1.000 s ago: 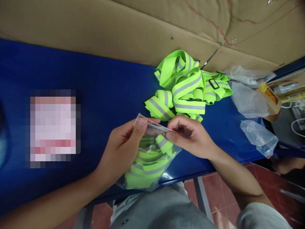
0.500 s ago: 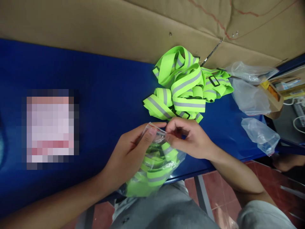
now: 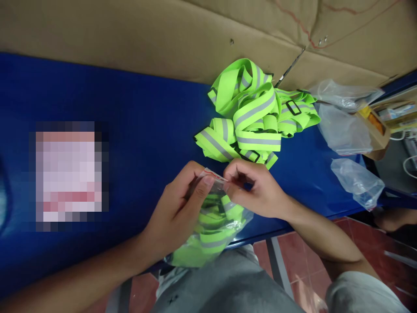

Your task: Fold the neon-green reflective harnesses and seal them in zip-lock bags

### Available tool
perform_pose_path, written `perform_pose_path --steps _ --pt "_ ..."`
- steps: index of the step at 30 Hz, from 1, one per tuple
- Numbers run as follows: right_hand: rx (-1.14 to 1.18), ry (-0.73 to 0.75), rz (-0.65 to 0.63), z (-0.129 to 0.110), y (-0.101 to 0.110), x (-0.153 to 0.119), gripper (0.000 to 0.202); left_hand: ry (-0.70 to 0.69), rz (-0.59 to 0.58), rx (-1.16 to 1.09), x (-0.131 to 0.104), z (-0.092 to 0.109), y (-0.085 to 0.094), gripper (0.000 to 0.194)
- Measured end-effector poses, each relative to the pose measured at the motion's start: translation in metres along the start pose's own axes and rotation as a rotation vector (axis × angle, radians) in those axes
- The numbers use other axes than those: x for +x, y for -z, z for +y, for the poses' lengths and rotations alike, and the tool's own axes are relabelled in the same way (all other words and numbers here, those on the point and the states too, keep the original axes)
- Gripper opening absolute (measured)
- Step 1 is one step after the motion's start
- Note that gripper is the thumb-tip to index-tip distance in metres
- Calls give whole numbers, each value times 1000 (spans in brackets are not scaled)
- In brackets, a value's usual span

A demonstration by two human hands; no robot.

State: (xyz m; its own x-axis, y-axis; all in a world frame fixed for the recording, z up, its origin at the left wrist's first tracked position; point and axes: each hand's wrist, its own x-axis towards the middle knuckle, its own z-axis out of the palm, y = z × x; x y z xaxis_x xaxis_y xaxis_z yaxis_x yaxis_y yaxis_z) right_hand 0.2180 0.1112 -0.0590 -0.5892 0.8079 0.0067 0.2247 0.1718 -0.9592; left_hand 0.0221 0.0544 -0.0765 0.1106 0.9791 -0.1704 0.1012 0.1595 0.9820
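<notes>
A clear zip-lock bag [image 3: 208, 243] with a folded yellow-green reflective strap inside hangs at the table's near edge, just above my lap. My left hand [image 3: 182, 208] grips the left part of its red-lined top strip, thumb laid over the film. At the strip's right end, my right hand [image 3: 256, 189] pinches the edge between thumb and curled forefinger. Right beyond my hands lies a loose heap of reflective straps [image 3: 256, 113], yellow-green with a grey stripe and black buckles.
Several clear plastic bags [image 3: 358, 182] lie to the right, beside a small cardboard box [image 3: 374, 126]. A pixelated patch covers something on the blue table [image 3: 140, 130] at left. Brown cardboard [image 3: 130, 39] lines the back. Part of another person's arm [image 3: 395, 217] shows at far right.
The left fingers, stretched out behind the bag's top before, have curled in, and the top strip now looks flatter. The right hand keeps its pinch, and the heap stays put.
</notes>
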Motion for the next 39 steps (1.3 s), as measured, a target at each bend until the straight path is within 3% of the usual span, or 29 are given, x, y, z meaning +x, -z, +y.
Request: perform_pose_path --steps 4,7,18,23,27,31,35,37,39 --pt "19 9 3 0 -2 0 12 -1 -18 88 -2 1 0 32" --pt "-6 36 1 0 -2 -2 12 -83 -9 145 -1 4 1 30" --pt "-165 313 17 3 -5 -3 8 -231 -21 241 -2 1 6 21" --pt "-289 362 55 -1 -6 -2 21 -243 46 282 -2 1 7 23" --pt "-375 449 73 2 -2 1 22 -295 32 302 4 -4 10 28" --pt "-522 431 118 -6 18 -6 20 -380 75 221 15 -8 19 28" --pt "-634 385 184 -21 58 -40 18 -448 176 257 26 -7 25 35" --pt "-721 276 291 -19 87 -64 17 -500 194 415 28 -7 26 41" --pt "-792 105 486 -7 122 -86 23 -552 163 590 29 -9 24 43"
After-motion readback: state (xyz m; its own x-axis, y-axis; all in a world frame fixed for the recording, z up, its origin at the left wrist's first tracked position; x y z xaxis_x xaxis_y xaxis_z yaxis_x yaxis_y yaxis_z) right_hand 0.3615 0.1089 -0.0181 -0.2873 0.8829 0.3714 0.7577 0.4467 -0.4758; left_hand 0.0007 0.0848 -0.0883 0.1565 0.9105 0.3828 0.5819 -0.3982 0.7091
